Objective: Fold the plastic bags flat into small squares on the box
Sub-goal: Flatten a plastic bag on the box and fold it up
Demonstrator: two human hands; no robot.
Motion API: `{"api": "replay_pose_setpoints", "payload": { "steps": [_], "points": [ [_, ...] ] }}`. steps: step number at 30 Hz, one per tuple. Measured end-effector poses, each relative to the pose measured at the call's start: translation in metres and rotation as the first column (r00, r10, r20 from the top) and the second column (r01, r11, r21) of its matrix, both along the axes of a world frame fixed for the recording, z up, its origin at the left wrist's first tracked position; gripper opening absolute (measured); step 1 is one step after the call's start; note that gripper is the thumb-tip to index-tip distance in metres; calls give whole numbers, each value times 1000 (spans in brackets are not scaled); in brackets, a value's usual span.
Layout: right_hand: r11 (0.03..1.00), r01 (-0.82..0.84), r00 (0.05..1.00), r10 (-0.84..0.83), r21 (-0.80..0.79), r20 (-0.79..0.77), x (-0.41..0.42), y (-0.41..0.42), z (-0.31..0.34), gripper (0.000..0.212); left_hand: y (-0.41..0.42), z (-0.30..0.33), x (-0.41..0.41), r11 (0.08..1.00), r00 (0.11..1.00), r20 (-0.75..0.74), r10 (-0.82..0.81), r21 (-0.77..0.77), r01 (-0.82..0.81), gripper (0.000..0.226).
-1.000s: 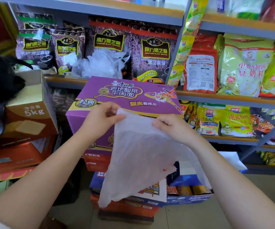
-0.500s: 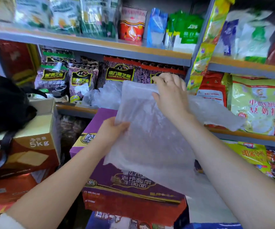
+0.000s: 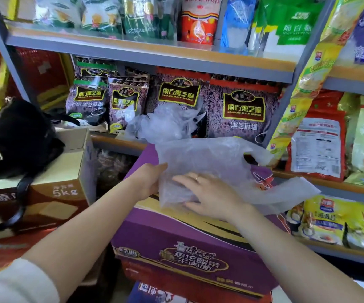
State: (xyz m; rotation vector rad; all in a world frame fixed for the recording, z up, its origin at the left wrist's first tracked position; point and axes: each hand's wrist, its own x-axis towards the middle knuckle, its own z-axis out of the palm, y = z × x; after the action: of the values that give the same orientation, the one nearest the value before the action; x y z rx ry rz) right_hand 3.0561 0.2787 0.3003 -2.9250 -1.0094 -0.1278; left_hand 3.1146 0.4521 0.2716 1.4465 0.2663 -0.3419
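Plastic bag (image 3: 209, 162): translucent, lying on the top of the purple box (image 3: 176, 248); its handle loops trail off the box's right edge toward the shelf (image 3: 340, 189).
Box edges: near front edge in view below both forearms; left edge just beside the left wrist; far edge touches the shelf lip under the sesame packets (image 3: 243, 106).
Open room: bare purple top shows only along the near strip and the far left corner; a brown carton (image 3: 63, 178) stands near on the left with a black bag (image 3: 21, 138) on it.
Spare bags (image 3: 168, 123): crumpled clear heap on the shelf just behind the box.
Left hand (image 3: 148, 180): at the bag's left edge, fingers hidden under the film, thumb on top; it grips that edge.
Right hand (image 3: 209, 193): palm down, fingers straight and spread, pressing the bag flat against the box; ring on one finger.
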Motion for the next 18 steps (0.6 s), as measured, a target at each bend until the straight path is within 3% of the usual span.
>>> {"api": "replay_pose_setpoints", "payload": {
  "steps": [3, 5, 9, 12, 15, 18],
  "points": [
    [996, -84, 963, 80, 3, 258, -2, 13, -6, 41, 4, 1, 2, 999, 999, -12, -37, 8, 37, 21],
    [997, -79, 944, 74, 2, 322, 1, 22, -11, 30, 6, 1, 7, 998, 998, -32, -53, -17, 53, 17],
    [962, 110, 994, -102, 248, -45, -7, 22, -7, 18, 11, -1, 24, 978, 994, -106, -24, -206, 2, 12],
    [928, 213, 954, -130, 306, -269, -15, 13, -7, 15, 16, -1, 37, 984, 992, -129, -15, -179, -8, 18],
    [911, 250, 940, -148, 327, -307, -24, 11, -10, 17, 17, -1, 50, 985, 991, -114, -66, -167, 47, 18],
    [936, 258, 957, -212, 241, -199, -30, 14, -18, 46, 12, 7, 59, 989, 989, -67, -133, -68, 129, 27]
  ]
}}
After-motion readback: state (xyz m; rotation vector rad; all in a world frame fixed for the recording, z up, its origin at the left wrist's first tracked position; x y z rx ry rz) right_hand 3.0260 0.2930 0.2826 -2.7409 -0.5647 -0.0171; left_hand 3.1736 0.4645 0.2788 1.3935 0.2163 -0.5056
